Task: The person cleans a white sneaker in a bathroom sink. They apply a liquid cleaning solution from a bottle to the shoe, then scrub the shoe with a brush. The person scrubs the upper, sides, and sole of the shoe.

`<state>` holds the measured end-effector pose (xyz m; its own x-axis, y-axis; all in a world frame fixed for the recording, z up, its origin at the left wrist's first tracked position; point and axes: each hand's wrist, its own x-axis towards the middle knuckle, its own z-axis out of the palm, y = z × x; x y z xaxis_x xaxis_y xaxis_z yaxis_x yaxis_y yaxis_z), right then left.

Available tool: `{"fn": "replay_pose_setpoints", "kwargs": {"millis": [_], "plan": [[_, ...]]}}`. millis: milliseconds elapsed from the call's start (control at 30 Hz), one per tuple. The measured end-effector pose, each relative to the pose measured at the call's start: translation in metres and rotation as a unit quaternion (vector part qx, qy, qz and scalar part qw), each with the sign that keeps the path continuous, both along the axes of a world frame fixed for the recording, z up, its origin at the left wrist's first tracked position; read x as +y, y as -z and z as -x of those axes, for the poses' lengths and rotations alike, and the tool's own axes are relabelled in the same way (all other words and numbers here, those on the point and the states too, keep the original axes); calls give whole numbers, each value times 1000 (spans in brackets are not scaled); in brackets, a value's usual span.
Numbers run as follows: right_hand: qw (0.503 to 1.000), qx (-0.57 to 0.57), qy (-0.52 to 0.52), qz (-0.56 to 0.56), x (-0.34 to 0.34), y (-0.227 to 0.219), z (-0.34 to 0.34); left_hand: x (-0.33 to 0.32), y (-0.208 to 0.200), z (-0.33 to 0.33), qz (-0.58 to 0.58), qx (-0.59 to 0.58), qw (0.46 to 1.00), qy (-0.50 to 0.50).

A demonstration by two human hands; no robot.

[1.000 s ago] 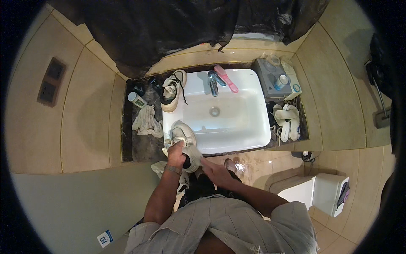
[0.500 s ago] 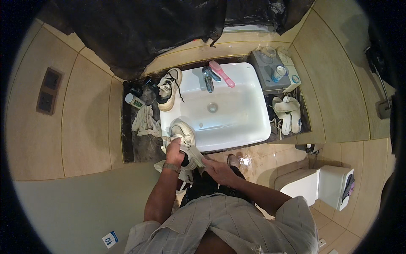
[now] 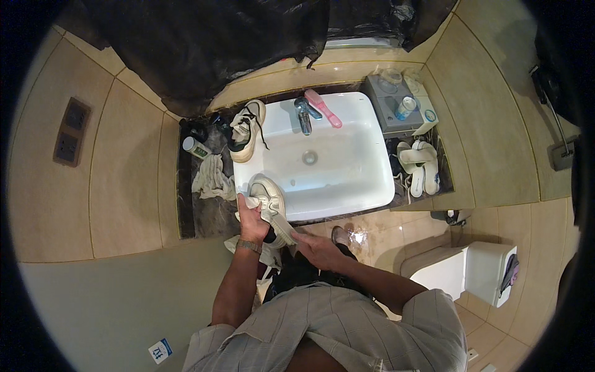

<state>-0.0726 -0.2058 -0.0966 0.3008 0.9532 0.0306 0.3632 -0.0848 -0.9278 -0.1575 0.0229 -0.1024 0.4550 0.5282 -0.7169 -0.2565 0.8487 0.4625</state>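
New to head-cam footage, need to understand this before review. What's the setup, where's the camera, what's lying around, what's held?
No robot here: just a person's two bare hands. The view comes from the left of two fisheye cameras worn on the head, looking down, so straight edges bend.

The left hand holds a shoe at the sink's near left corner. The right hand is at a pale strip against the shoe; I can't tell what that strip is.

On the sink: another shoe, and a pink brush beside the tap. Left of it: a cloth. Right: slippers.
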Motion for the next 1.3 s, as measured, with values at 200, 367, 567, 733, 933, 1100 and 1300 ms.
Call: {"fn": "replay_pose_setpoints", "kwargs": {"millis": [200, 367, 567, 733, 933, 1100, 1300], "plan": [[995, -62, 21, 78, 84, 17, 1, 1, 24, 1, -100, -29, 994, 15], [998, -33, 26, 39, 33, 9, 3, -5, 9, -7, -116, -3, 993, -19], [985, -86, 77, 126, 12, 17, 20, 8, 46, 9, -38, 22, 999, -6], [975, 31, 216, 31, 73, 42, 2, 19, 65, 11, -49, -32, 998, 17], [974, 149, 142, 91, -6, 48, 41, 10, 49, 4, -67, 26, 997, -8], [978, 105, 167, 70, 44, 51, 14, 9, 45, 4, -47, -13, 998, 27], [973, 96, 145, 151, 77, 37, -21, 13, 55, 5, -53, -4, 998, 21]]}}
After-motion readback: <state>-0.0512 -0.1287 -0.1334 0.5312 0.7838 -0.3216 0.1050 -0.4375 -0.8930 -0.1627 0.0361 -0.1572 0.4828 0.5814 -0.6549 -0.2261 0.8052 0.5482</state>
